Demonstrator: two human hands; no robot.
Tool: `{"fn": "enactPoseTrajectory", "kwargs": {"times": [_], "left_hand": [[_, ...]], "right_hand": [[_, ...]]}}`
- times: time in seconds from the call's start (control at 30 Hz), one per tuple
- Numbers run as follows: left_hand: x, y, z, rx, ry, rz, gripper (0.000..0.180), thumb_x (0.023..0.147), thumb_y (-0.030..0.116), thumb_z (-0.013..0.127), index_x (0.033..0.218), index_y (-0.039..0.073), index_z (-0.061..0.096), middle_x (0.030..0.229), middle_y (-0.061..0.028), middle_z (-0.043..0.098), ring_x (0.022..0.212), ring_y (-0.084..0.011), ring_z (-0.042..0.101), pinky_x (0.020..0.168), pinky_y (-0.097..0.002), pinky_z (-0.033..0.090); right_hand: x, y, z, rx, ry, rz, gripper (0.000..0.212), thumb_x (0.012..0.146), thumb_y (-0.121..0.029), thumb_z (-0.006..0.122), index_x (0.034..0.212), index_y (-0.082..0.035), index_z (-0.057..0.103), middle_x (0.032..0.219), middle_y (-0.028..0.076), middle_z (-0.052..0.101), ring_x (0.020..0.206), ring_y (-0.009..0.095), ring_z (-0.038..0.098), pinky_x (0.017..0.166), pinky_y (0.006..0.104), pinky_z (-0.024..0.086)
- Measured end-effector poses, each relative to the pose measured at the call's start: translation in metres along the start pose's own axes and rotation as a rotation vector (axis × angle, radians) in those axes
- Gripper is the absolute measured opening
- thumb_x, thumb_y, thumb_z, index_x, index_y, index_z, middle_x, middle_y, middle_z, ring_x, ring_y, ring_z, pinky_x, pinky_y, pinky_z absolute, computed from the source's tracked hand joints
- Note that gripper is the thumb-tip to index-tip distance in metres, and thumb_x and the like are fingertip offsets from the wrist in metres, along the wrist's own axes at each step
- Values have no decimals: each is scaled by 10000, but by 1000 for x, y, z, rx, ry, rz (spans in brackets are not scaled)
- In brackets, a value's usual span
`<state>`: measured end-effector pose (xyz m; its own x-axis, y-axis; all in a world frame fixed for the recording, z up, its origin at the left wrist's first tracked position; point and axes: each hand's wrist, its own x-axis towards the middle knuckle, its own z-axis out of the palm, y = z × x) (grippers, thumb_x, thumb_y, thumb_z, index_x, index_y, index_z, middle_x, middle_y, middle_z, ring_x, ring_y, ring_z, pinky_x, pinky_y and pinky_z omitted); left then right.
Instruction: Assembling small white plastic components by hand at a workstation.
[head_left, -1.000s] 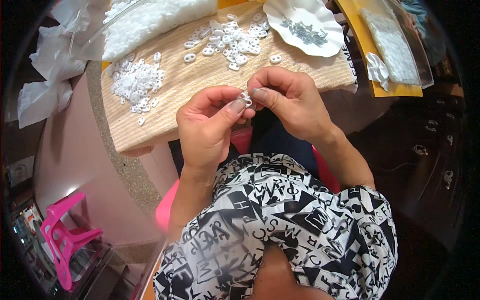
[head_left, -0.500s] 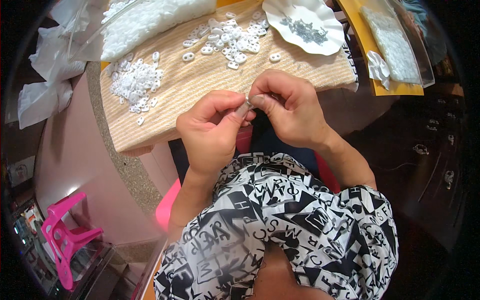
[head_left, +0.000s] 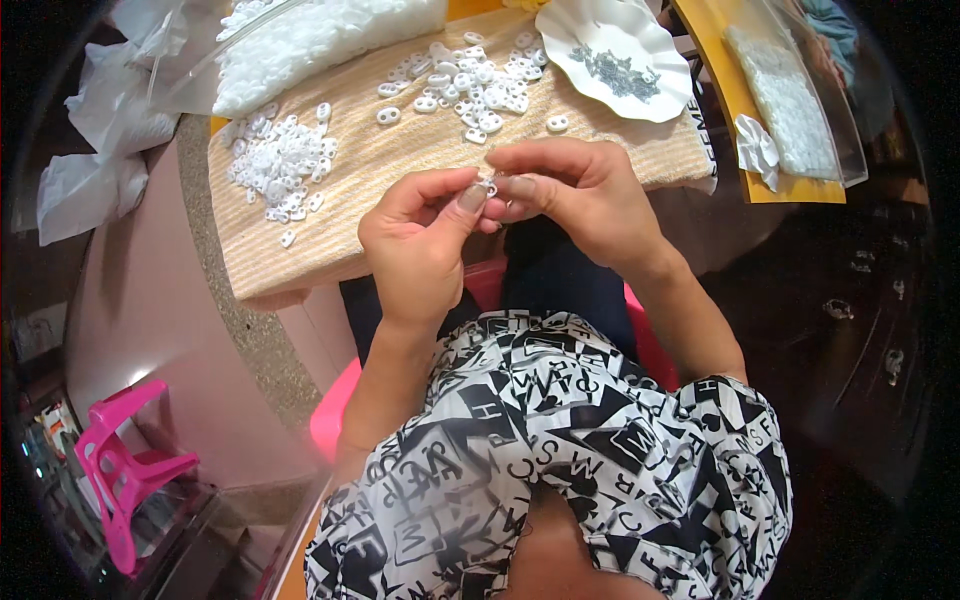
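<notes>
Above the near edge of the cloth-covered table, my two hands meet at the fingertips. My left hand (head_left: 420, 235) pinches a small white plastic piece (head_left: 490, 188) between thumb and fingers; most of it is covered. My right hand (head_left: 590, 195) is closed against the same spot, its thumb touching or nearly touching the piece. Whatever its fingertips hold is too small to make out. Beyond them lies a loose heap of white two-holed plastic pieces (head_left: 470, 80), with a single piece (head_left: 557, 124) apart from it. A white scalloped plate (head_left: 570, 25) bears small dark grey bits (head_left: 618, 72).
A striped cloth (head_left: 290, 265) covers the table. Smaller white pieces (head_left: 275, 165) are piled at its left. A clear bag of white pieces (head_left: 320, 50) lies at the back. Another filled bag (head_left: 790, 110) and crumpled paper (head_left: 757, 152) sit at right. A pink stool (head_left: 125, 470) stands lower left.
My right hand has turned a little, its fingers reaching flatter over the left fingertips. More of the small white piece shows between the hands. The whole view has shifted slightly.
</notes>
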<state>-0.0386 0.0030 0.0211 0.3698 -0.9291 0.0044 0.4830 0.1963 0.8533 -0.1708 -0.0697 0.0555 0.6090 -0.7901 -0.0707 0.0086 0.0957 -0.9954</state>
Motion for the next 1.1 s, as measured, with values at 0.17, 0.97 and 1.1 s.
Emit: {"fn": "enactPoseTrajectory", "kwargs": {"times": [0.17, 0.97, 1.1], "left_hand": [[2, 5, -1, -36, 33, -8, 131, 773, -24, 577, 896, -64, 557, 775, -120, 596, 655, -164, 598, 577, -236, 497], [0, -2, -1, -56, -15, 86, 80, 753, -75, 569, 828, -48, 575, 837, -126, 584, 650, -144, 593, 554, -221, 496], [5, 9, -3, -55, 7, 42, 86, 757, -61, 571, 842, -45, 571, 781, -109, 594, 632, -135, 588, 554, -216, 489]], "right_hand": [[1, -5, -3, 2, 31, 45, 187, 783, -55, 583, 942, 43, 586, 796, 58, 614, 702, 91, 575, 621, 210, 477], [0, -1, 21, -207, 46, -192, 32, 777, 28, 535, 764, 40, 563, 650, 45, 573, 625, 96, 576, 558, 222, 472], [5, -8, 12, -143, -39, -112, 118, 777, -19, 565, 877, 36, 595, 748, 74, 610, 681, 103, 578, 631, 221, 469]]}}
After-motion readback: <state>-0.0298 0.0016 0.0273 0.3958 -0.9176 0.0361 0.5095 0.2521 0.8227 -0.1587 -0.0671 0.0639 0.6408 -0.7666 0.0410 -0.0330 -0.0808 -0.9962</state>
